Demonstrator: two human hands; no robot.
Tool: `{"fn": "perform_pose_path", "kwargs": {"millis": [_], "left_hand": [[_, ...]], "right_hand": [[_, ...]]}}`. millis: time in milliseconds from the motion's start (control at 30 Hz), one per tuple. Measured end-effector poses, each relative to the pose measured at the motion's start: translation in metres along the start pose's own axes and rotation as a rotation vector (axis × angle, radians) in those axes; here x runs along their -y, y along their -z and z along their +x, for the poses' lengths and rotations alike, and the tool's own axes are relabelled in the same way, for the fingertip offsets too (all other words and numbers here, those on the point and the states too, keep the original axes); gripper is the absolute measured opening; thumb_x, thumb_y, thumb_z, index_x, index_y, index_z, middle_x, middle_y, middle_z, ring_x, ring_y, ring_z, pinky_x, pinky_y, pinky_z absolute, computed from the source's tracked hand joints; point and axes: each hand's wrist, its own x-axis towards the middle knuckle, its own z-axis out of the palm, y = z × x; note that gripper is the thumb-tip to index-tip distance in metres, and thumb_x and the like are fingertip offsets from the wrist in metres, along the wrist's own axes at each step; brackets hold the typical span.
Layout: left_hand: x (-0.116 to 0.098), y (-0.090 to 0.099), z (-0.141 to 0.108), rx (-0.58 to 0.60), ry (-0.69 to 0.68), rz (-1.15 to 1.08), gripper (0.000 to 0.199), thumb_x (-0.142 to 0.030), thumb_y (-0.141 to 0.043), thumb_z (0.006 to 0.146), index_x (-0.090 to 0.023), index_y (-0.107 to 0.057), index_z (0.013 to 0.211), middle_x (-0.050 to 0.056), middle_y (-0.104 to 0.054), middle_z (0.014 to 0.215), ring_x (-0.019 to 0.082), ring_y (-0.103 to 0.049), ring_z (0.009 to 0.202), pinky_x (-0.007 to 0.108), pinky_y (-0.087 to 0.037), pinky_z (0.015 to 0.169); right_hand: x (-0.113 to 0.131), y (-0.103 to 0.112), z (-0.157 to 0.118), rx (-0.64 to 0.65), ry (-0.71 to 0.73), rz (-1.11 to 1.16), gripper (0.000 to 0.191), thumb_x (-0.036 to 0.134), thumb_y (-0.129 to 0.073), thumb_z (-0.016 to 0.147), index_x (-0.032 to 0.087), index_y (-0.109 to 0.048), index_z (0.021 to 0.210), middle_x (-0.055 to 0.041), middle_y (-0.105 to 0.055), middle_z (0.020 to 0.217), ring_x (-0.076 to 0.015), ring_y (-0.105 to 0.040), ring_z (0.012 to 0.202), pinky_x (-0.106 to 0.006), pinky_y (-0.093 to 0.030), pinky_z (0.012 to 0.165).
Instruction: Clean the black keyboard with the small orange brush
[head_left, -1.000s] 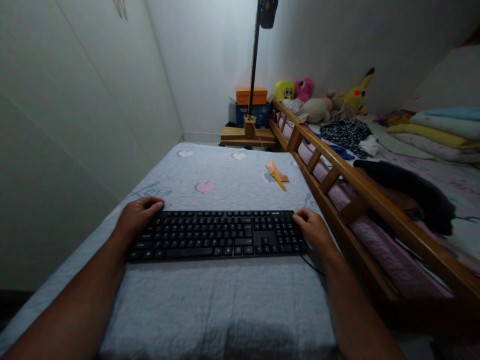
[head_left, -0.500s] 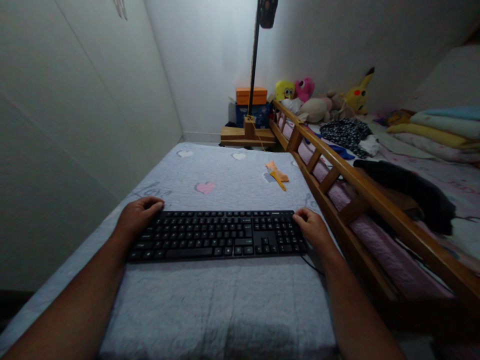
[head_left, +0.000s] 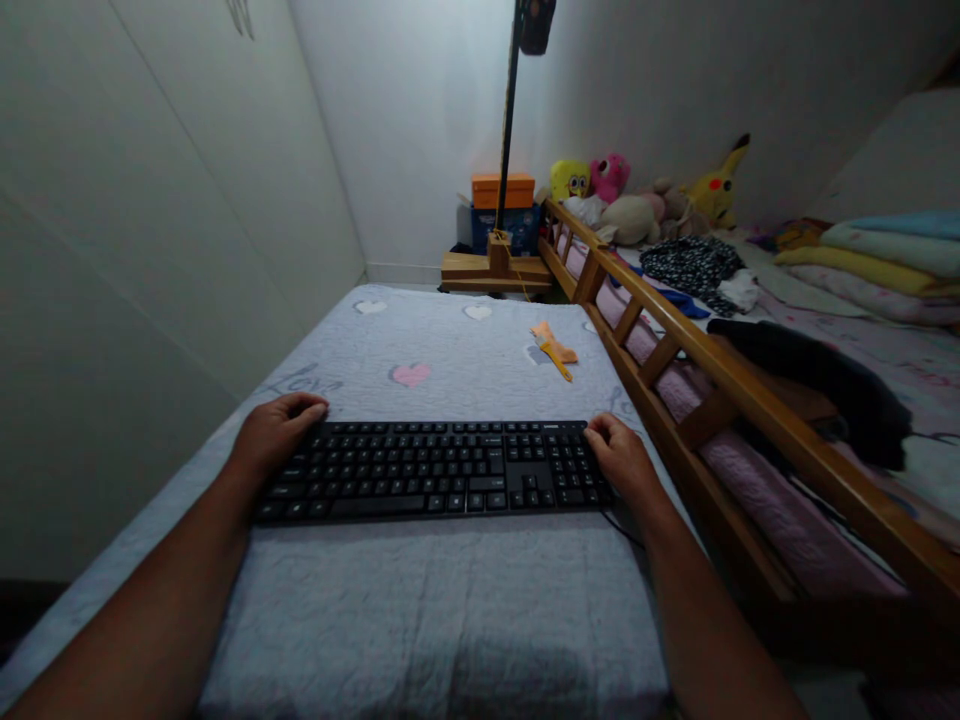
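A black computer keyboard (head_left: pixel 420 470) lies flat on the light, heart-patterned cover (head_left: pixel 450 590), its keys facing up. At its left end, my left hand (head_left: pixel 279 432) has its fingers closed around the edge. My right hand (head_left: pixel 619 448) grips the upper right corner between thumb and fingers. A black cable runs out below my right wrist. Farther back on the cover, a yellow-handled brush (head_left: pixel 556 358) rests against an orange cloth (head_left: pixel 564 349).
A wooden bed rail (head_left: pixel 675 330) runs along the right side, with bedding, clothes and plush toys beyond it. At the back stands a wooden base (head_left: pixel 495 268) with a dark pole, near an orange box (head_left: pixel 502 190). A pale wall or cabinet (head_left: pixel 150 250) borders the left.
My right hand has shifted very slightly at the keyboard's right corner. The keyboard and my left hand stay in place.
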Motion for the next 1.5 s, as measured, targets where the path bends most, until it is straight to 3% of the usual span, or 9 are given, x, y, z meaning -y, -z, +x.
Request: {"fn": "perform_pose_path", "kwargs": {"millis": [800, 1167, 1500], "left_hand": [[0.008, -0.003, 0.004, -0.023, -0.013, -0.027, 0.047, -0.058, -0.061, 0.063, -0.019, -0.072, 0.088, 0.006, -0.076, 0.093, 0.027, -0.067, 0.086, 0.035, -0.051, 0.087], [-0.001, -0.002, 0.002, -0.008, 0.024, -0.022, 0.050, -0.059, -0.060, 0.061, -0.019, -0.071, 0.089, 0.008, -0.076, 0.097, 0.030, -0.068, 0.095, 0.036, -0.049, 0.092], [-0.004, 0.000, 0.001, -0.015, 0.027, -0.009, 0.048, -0.058, -0.059, 0.062, -0.020, -0.072, 0.088, 0.007, -0.077, 0.096, 0.029, -0.068, 0.094, 0.037, -0.050, 0.093]], "right_hand": [[-0.004, -0.007, -0.002, -0.042, 0.021, -0.035, 0.017, 0.040, -0.047, 0.081, 0.025, -0.048, 0.072, -0.0013, -0.056, 0.069, -0.0205, -0.054, 0.069, -0.032, -0.039, 0.066], [-0.006, -0.008, 0.000, -0.048, 0.038, -0.045, 0.012, 0.035, -0.049, 0.078, 0.026, -0.047, 0.071, -0.0019, -0.057, 0.072, -0.0207, -0.054, 0.071, -0.032, -0.041, 0.070], [-0.007, -0.002, 0.000, -0.031, -0.043, 0.034, 0.019, 0.040, -0.043, 0.081, 0.025, -0.054, 0.079, -0.0028, -0.062, 0.077, -0.0228, -0.060, 0.078, -0.034, -0.043, 0.073]]}}
